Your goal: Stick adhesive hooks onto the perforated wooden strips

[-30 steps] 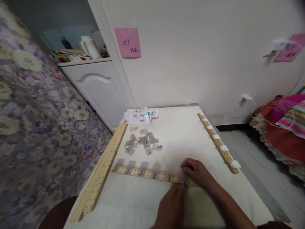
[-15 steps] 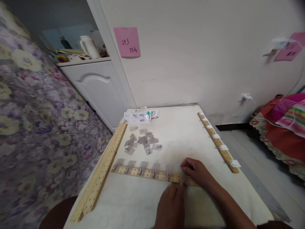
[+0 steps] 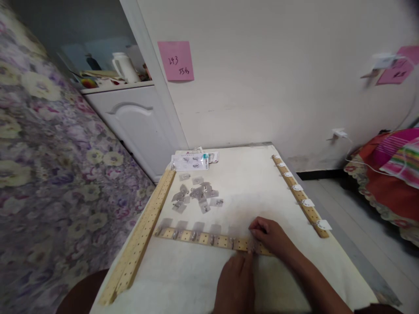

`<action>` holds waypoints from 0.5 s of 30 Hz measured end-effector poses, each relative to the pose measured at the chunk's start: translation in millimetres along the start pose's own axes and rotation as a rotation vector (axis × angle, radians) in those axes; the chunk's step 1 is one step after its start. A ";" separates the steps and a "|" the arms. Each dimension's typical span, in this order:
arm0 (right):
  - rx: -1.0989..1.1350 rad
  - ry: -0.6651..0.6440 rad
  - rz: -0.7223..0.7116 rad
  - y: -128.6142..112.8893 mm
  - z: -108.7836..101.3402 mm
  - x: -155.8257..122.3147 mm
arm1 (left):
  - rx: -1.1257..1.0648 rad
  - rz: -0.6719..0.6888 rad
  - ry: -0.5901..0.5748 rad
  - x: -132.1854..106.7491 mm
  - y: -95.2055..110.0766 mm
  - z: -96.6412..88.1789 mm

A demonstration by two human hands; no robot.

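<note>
A perforated wooden strip [image 3: 204,238] lies crosswise on the table, with several clear adhesive hooks [image 3: 194,234] standing along it at intervals, their translucent square backings beyond its far edge. Over the strip's right part, my right hand [image 3: 269,234] is closed in a pinch at the backing of another clear hook [image 3: 252,245]. My left hand [image 3: 235,279] is at the near edge, its fingers together and fingertips up against the base of that same hook; what they grip there is hidden. Loose clear hooks [image 3: 201,194] lie in a scattered pile behind the strip.
Perforated wooden strips [image 3: 144,235] run along the table's left side. On the right, another strip [image 3: 309,211] carries several white-backed hooks. Hook packages [image 3: 190,162] lie at the far left of the white-covered table [image 3: 183,279]. A wall [image 3: 242,87] stands behind.
Both hands stay in the same place at the hook on the strip. Only the camera view has shifted slightly.
</note>
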State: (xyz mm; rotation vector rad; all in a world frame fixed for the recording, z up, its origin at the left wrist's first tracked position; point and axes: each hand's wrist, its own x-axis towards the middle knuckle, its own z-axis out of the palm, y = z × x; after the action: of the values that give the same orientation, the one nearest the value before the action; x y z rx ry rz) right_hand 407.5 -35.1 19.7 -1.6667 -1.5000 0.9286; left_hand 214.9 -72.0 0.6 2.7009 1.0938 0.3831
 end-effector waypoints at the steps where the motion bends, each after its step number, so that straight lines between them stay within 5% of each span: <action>1: 0.000 -0.001 0.001 0.4 0.4 -0.1 | 0.001 -0.001 -0.001 0.3 0.4 -0.7; 15: -0.013 0.003 -0.006 3.4 1.6 0.4 | 0.073 -0.019 -0.005 1.3 1.1 -1.7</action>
State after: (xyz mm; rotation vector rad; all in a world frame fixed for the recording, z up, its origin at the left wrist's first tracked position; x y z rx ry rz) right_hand 407.8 -34.9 16.0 -1.6713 -1.5110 0.9154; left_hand 216.0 -71.7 2.7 2.7501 1.1528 0.3393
